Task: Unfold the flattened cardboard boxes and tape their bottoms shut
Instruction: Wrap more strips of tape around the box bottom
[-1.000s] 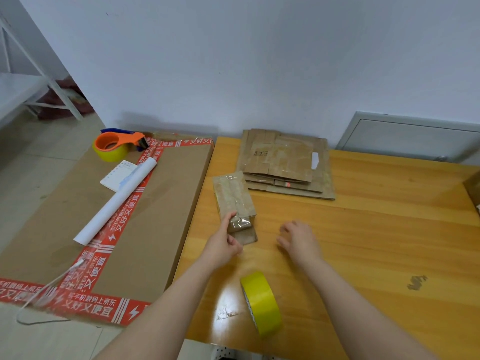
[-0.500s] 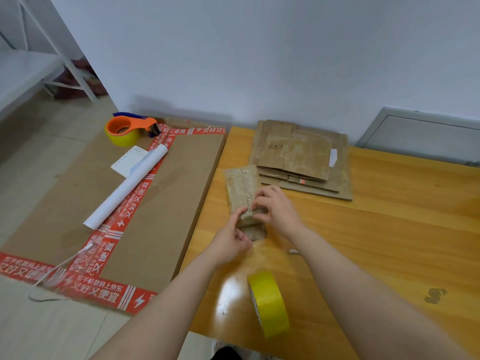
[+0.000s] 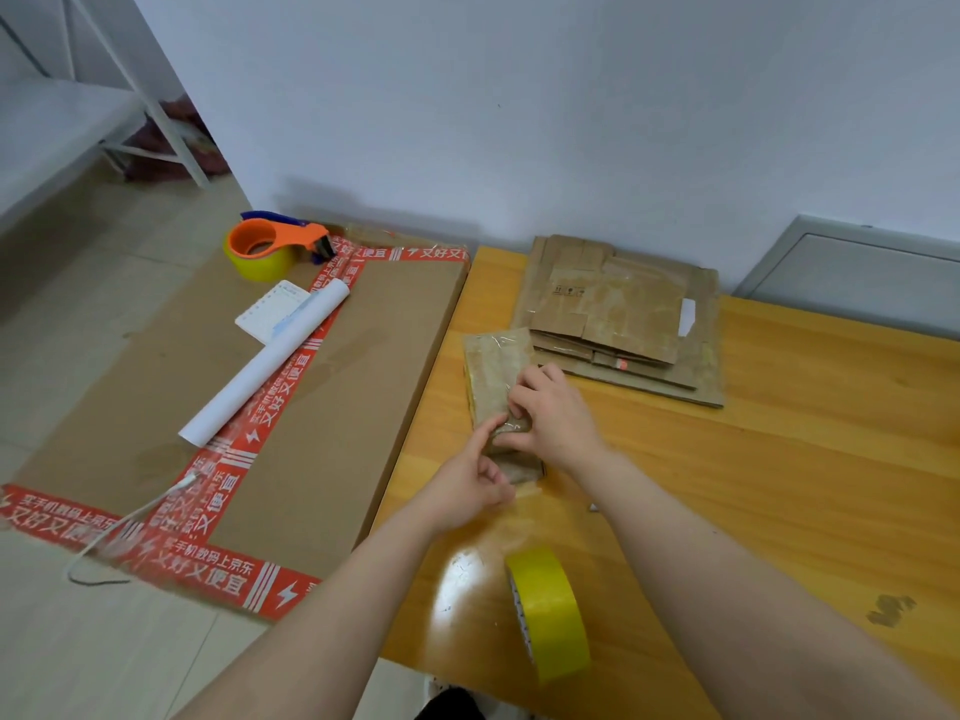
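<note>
Wooden table point(image 3: 779, 459) up against a pale wall, same setup as a second ago, except back then the right hand point(image 3: 556, 423) was just sitting on the tabletop well off to the side of the small cardboard box point(image 3: 493, 366). Now it's come over and landed on the box's near end, fingers bent down over the shiny taped part, thumb tucked toward the other hand. The left hand point(image 3: 467, 485) hasn't really left that same end: one digit is stretched out along the top of it and the rest are curled in at the side, so both hands have hold of the box, nearly touching each other. The box itself lies flat near the table's left edge, just in front of the stack of flattened boxes point(image 3: 623, 314). The yellow tape roll point(image 3: 550, 610) stands on edge closer to the person, between the forearms, with neither hand on it.
</note>
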